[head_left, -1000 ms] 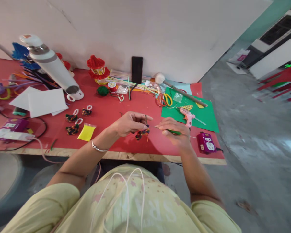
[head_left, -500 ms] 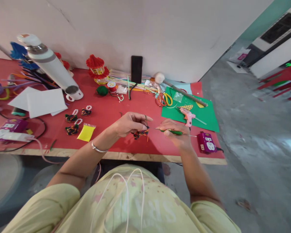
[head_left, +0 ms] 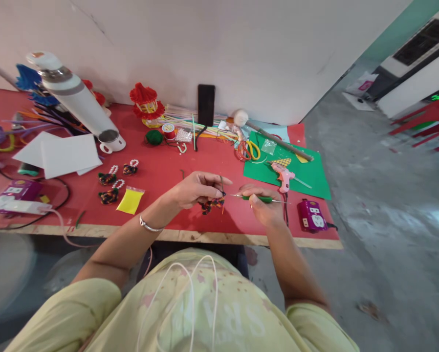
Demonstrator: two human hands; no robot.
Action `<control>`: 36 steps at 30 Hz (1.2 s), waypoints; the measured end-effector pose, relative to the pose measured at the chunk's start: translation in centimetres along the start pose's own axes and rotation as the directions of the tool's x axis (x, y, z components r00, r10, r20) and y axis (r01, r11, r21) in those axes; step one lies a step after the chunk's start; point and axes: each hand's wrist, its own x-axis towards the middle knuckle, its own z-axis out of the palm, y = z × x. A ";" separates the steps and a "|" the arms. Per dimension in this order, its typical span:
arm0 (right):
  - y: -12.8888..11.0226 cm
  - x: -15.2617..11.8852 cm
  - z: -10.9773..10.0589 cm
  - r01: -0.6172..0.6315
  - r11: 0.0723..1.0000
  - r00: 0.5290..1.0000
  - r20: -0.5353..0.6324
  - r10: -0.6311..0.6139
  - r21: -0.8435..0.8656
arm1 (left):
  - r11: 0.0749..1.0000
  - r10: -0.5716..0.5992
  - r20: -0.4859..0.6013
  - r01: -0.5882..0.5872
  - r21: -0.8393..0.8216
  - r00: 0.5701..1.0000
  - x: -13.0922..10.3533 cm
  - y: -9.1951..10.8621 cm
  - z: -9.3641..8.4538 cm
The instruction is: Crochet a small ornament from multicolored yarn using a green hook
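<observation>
My left hand point(head_left: 197, 189) pinches a small multicoloured crochet piece point(head_left: 210, 205) between thumb and fingers, just above the red table. A dark green strand of yarn point(head_left: 221, 182) runs up over its index finger. Closed around the green handle of a crochet hook point(head_left: 260, 199) is my right hand point(head_left: 266, 205). The hook's thin metal shaft points left, its tip at or very near the edge of the piece; whether it sits inside a stitch I cannot tell. Three similar crochet pieces with white bead loops point(head_left: 109, 195) lie to the left, beside a yellow packet point(head_left: 130, 200).
A pink glue gun point(head_left: 283, 176) lies on green sheet point(head_left: 315, 171), near scissors point(head_left: 254, 150). Purple power sockets point(head_left: 312, 215) sit at the right edge. A flask point(head_left: 76, 98), a mug point(head_left: 113, 142), white papers point(head_left: 71, 156), green yarn point(head_left: 154, 137) and a phone point(head_left: 206, 105) stand or lie further back.
My right hand has drawn the hook slightly left and down, uncovering the glue gun's cord. My left hand has shifted a little right and down with the crochet piece.
</observation>
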 end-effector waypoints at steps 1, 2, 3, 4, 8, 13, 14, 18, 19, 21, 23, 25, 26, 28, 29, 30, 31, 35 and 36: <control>0.1 -0.1 0.1 -0.023 0.999 0.999 -0.022 0.024 0.022 | 1.000 0.008 0.000 -0.008 0.004 1.000 0.0 -0.1 0.0; 0.3 -0.2 0.3 -0.045 0.998 0.998 -0.043 0.047 0.052 | 1.000 0.021 -0.002 -0.021 0.010 1.000 0.1 -0.2 0.0; 0.4 -0.2 0.5 -0.061 0.994 0.996 -0.066 0.067 0.088 | 0.999 0.035 -0.005 -0.034 0.017 0.999 0.1 -0.3 0.1; 0.6 -0.3 0.8 -0.073 0.990 0.993 -0.088 0.085 0.124 | 0.999 0.047 -0.008 -0.047 0.023 0.999 0.1 -0.4 0.1; 1.3 -0.6 2.3 -0.116 0.958 0.966 -0.193 0.170 0.264 | 0.994 0.104 -0.042 -0.102 0.045 0.994 0.2 -0.8 0.4; 2.5 -1.0 4.0 -0.140 0.893 0.938 -0.232 0.259 0.428 | 0.993 0.122 -0.086 -0.121 0.011 0.989 0.5 -1.3 1.0; 2.8 -1.1 4.3 -0.133 0.889 0.940 -0.230 0.254 0.437 | 0.993 0.121 -0.100 -0.122 -0.004 0.988 0.6 -1.4 1.1; 3.5 -1.3 5.2 -0.107 0.879 0.929 -0.268 0.255 0.465 | 0.990 0.132 -0.157 -0.138 -0.029 0.979 0.9 -1.9 1.2; 3.5 -1.4 5.3 -0.103 0.875 0.917 -0.295 0.267 0.473 | 0.989 0.139 -0.164 -0.145 -0.026 0.977 0.9 -1.9 1.2; 3.4 -1.4 5.5 -0.075 0.893 0.886 -0.381 0.264 0.444 | 0.984 0.175 -0.190 -0.179 -0.006 0.966 0.8 -2.1 1.4; 2.9 -1.4 5.6 -0.052 0.954 0.868 -0.459 0.189 0.295 | 0.971 0.240 -0.241 -0.229 0.071 0.940 0.8 -2.3 1.8; 2.3 -1.4 5.8 -0.040 0.997 0.877 -0.476 0.064 0.059 | 0.944 0.320 -0.317 -0.270 0.190 0.893 0.9 -2.7 2.4; 2.0 -1.4 6.0 -0.026 0.998 0.884 -0.468 -0.003 -0.057 | 0.931 0.351 -0.354 -0.282 0.232 0.867 0.9 -2.9 2.8; 1.7 -1.4 6.8 0.044 0.970 0.874 -0.462 -0.154 -0.240 | 0.929 0.369 -0.419 -0.311 0.202 0.830 1.1 -3.3 3.5; 1.7 -1.5 7.3 0.092 0.949 0.851 -0.471 -0.233 -0.303 | 0.938 0.344 -0.440 -0.322 0.126 0.829 1.2 -3.4 3.8; 1.8 -1.5 7.8 0.138 0.926 0.820 -0.484 -0.305 -0.351 | 0.946 0.301 -0.447 -0.324 0.025 0.843 1.3 -3.5 4.0; 2.0 -1.5 8.3 0.173 0.908 0.791 -0.495 -0.359 -0.382 | 0.946 0.249 -0.438 -0.315 -0.083 0.864 1.3 -3.4 4.2; 3.0 -1.1 8.5 0.247 0.914 0.805 -0.457 -0.378 -0.321 | 0.922 0.104 -0.331 -0.216 -0.321 0.938 1.0 -2.6 3.4; 3.2 -0.9 8.0 0.269 0.923 0.829 -0.421 -0.368 -0.276 | 0.925 0.090 -0.306 -0.194 -0.328 0.948 0.8 -2.3 3.0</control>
